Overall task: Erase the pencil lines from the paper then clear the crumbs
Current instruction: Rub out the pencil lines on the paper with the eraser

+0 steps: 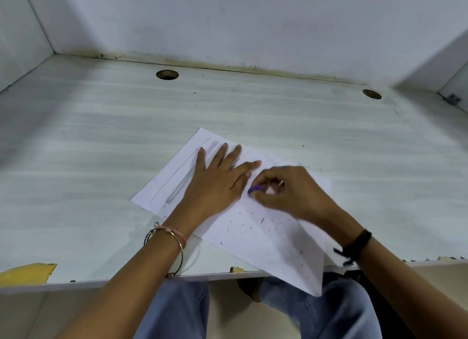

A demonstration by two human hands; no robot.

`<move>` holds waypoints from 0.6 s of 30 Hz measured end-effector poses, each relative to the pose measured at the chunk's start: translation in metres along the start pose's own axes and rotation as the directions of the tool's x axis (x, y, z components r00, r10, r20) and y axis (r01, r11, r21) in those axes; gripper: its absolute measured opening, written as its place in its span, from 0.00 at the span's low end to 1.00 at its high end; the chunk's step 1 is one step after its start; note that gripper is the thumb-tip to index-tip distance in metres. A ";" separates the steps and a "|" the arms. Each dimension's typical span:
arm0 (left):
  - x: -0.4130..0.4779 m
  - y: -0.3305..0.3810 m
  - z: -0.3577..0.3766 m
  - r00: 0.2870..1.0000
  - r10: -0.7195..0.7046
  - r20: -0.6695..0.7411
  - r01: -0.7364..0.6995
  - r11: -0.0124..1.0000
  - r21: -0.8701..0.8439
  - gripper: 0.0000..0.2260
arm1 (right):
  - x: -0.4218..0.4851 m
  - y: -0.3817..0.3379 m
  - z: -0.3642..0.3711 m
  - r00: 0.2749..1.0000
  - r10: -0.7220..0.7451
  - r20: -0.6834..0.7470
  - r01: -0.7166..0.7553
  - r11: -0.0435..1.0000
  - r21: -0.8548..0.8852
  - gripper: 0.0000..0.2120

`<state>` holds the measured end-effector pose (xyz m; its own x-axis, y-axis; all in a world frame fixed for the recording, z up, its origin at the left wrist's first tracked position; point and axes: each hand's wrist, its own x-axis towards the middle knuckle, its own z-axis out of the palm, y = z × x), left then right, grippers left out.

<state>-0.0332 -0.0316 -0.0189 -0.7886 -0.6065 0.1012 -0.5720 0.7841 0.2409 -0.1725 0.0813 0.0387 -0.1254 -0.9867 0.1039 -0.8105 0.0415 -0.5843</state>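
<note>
A white sheet of paper [268, 240] lies at an angle on the desk, its near corner hanging past the front edge. Pencil lines [181, 180], one thin and one broad grey band, run along its left side. My left hand [217, 180] lies flat on the sheet with fingers spread, pressing it down. My right hand [283, 190] pinches a small purple eraser [254, 189] against the paper just right of the left hand. Dark eraser crumbs [263, 221] are scattered over the near half of the sheet.
The pale desk [101, 141] sits in a white-walled booth with walls at the back and both sides. Two round cable holes [167, 74] [371, 94] lie near the back. The front edge has chipped yellow patches [27, 273]. My knees in blue jeans [182, 311] show below.
</note>
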 end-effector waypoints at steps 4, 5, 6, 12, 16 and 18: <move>0.001 0.001 0.000 1.000 -0.012 0.018 0.012 1.000 -0.005 0.20 | 0.007 -0.001 -0.006 0.998 0.034 -0.051 -0.036 0.998 -0.044 0.01; 0.001 0.001 0.000 1.000 -0.008 0.022 0.008 1.000 -0.003 0.20 | 0.002 -0.007 -0.003 1.000 -0.003 0.014 0.004 0.999 -0.037 0.01; 0.001 0.001 0.000 1.000 -0.001 0.023 0.001 1.000 -0.001 0.20 | -0.004 -0.012 0.000 0.997 -0.029 0.078 0.030 0.999 -0.016 0.01; 0.000 0.003 -0.001 1.000 -0.011 0.026 0.012 1.000 -0.008 0.20 | 0.013 0.000 -0.008 0.996 0.033 -0.085 -0.040 0.995 -0.087 0.01; 0.001 0.002 -0.003 0.999 -0.008 0.041 0.008 1.000 0.015 0.21 | -0.004 -0.015 0.000 0.994 -0.046 0.104 0.048 0.999 -0.024 0.05; 0.000 0.003 -0.003 0.999 -0.012 0.041 0.012 1.000 0.004 0.20 | 0.007 -0.002 -0.007 1.000 -0.004 0.015 0.005 0.998 -0.058 0.05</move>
<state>-0.0346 -0.0300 -0.0155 -0.7904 -0.6098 0.0587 -0.5822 0.7775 0.2377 -0.1759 0.0756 0.0456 -0.1135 -0.9891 0.0940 -0.8426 0.0457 -0.5365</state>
